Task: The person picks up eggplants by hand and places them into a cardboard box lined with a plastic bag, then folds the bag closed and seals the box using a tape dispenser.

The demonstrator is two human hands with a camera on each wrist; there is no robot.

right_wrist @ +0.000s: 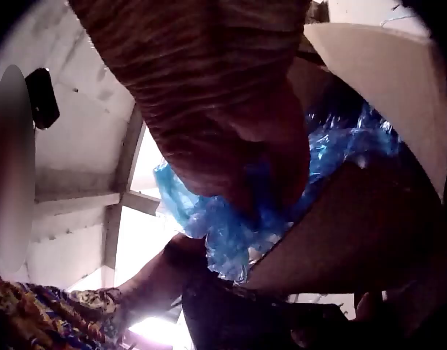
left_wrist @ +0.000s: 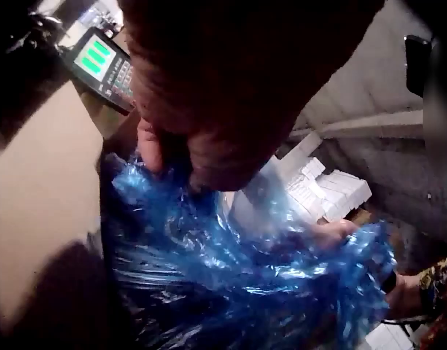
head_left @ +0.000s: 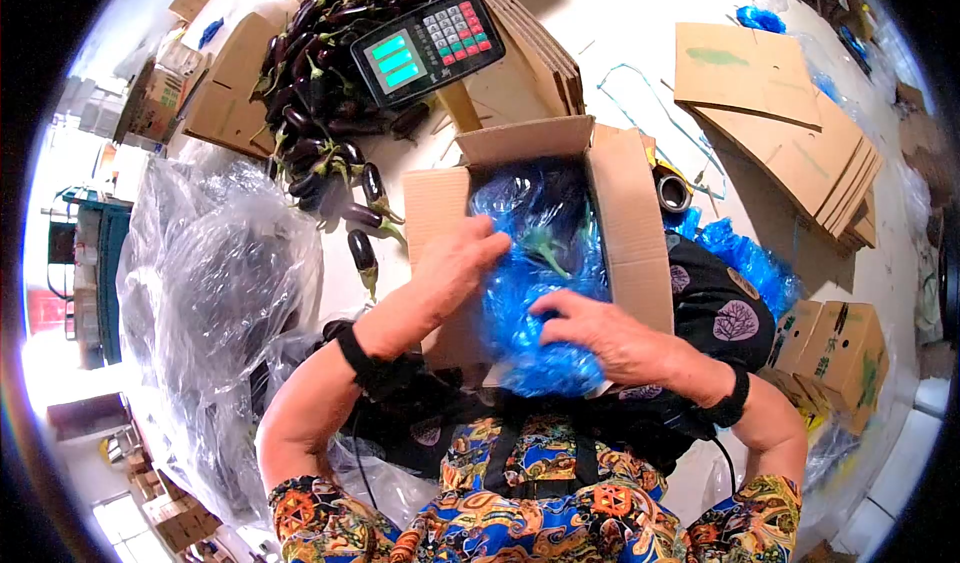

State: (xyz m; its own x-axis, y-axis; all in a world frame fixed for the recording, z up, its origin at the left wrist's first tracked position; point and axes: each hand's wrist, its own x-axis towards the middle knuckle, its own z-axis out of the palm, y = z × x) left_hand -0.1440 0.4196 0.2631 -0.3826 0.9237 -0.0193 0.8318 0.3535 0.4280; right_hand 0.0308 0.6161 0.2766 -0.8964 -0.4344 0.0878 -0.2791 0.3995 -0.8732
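An open cardboard box (head_left: 630, 223) stands in front of the person, lined with a thin blue plastic bag (head_left: 545, 318). Under the film are dark eggplants, one showing a green stem (head_left: 545, 250). My left hand (head_left: 458, 260) is at the box's left side and pinches the bag's edge; the left wrist view shows its fingertips on the crinkled film (left_wrist: 231, 255). At the near right, my right hand (head_left: 612, 336) grips a gathered part of the bag, and film (right_wrist: 227, 237) bunches out below its fingers in the right wrist view. The left fingertips are partly hidden.
A heap of eggplants (head_left: 320, 83) lies behind at the left, with a few loose ones (head_left: 362, 251) beside the box. A scale display (head_left: 430, 48) rises behind the box. Clear plastic sheeting (head_left: 220, 293) is at left, flattened cartons (head_left: 750, 73) and a tape roll (head_left: 673, 193) at right.
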